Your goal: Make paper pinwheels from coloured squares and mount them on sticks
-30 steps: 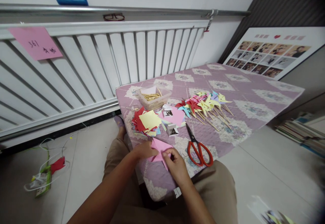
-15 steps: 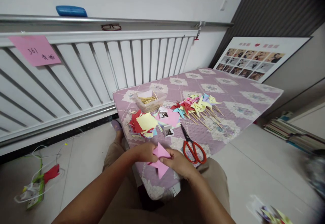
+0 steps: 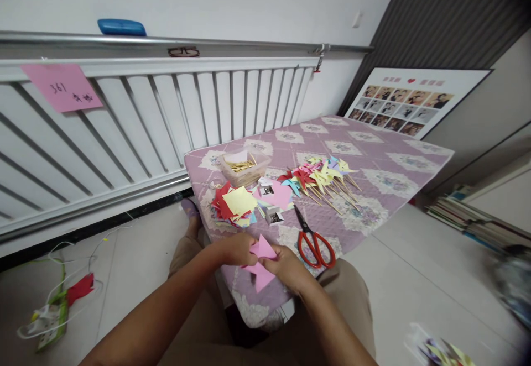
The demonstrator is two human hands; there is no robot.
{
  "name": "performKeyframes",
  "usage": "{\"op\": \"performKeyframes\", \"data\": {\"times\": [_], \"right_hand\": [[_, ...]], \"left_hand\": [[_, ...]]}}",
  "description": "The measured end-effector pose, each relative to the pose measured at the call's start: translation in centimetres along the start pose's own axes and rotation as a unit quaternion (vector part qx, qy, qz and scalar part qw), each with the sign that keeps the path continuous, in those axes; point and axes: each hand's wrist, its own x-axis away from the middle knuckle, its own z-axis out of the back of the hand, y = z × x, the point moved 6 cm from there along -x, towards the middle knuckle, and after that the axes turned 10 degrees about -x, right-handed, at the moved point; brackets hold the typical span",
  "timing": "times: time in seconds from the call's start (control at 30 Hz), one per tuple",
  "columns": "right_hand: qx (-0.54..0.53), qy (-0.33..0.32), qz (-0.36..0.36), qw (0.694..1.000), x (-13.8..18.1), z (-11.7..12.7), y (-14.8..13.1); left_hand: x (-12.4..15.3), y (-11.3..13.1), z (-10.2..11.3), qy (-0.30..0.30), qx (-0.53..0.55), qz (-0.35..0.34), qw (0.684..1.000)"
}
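Note:
Both hands grip a pink paper pinwheel (image 3: 264,278) over the near edge of the table. My left hand (image 3: 239,250) pinches its left side, and my right hand (image 3: 287,266) pinches the right side with the thumb near the centre. Pointed corners of the paper stick out above and below the fingers; the middle is partly hidden. Right of my hands lie red-handled scissors (image 3: 315,250), blades pointing away. Beyond my hands sit a stack of coloured paper squares (image 3: 239,201) and two small white boxes (image 3: 274,216) of tiny metallic pieces.
A clear plastic box (image 3: 249,175) holds thin wooden sticks. Several paper pinwheels on sticks (image 3: 321,178) lie in a pile on the patterned tablecloth (image 3: 385,181). A white radiator (image 3: 224,103) runs along the wall. A power strip with cables (image 3: 53,322) is on the floor at left.
The camera view has shifted slightly. Both hands keep hold of the pink paper, whose lower point has swung a little to the left.

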Motion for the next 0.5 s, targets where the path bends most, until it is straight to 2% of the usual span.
{"op": "performKeyframes", "data": {"times": [0.07, 0.13, 0.2, 0.23, 0.3, 0.33, 0.4, 0.5], "right_hand": [[-0.021, 0.024, -0.004, 0.999, 0.0, 0.2, 0.1], [-0.051, 0.051, -0.007, 0.997, 0.0, 0.5, 0.4], [-0.088, 0.076, -0.008, 0.993, 0.0, 0.8, 0.9], [-0.106, 0.087, -0.007, 0.991, 0.0, 1.0, 1.1], [-0.141, 0.106, -0.007, 0.984, -0.1, 1.2, 1.7], [-0.157, 0.112, -0.007, 0.981, 0.0, 1.3, 1.9], [-0.187, 0.117, -0.010, 0.975, 0.1, 1.1, 2.2], [-0.217, 0.114, -0.015, 0.969, 0.5, 0.5, 2.3]], "left_hand": [[0.1, 0.3, 0.5, 0.026, 0.014, -0.029, 0.999], [0.4, 0.1, 1.6, 0.115, 0.091, -0.042, 0.988], [1.3, -1.2, 2.3, 0.239, 0.209, -0.009, 0.948], [1.9, -2.3, 2.1, 0.295, 0.257, 0.031, 0.920], [3.1, -4.2, 0.7, 0.362, 0.303, 0.103, 0.876], [3.5, -4.9, -0.3, 0.373, 0.324, 0.123, 0.861], [3.6, -5.1, -2.7, 0.334, 0.367, 0.109, 0.861], [3.1, -3.3, -5.4, 0.215, 0.437, 0.040, 0.873]]}}
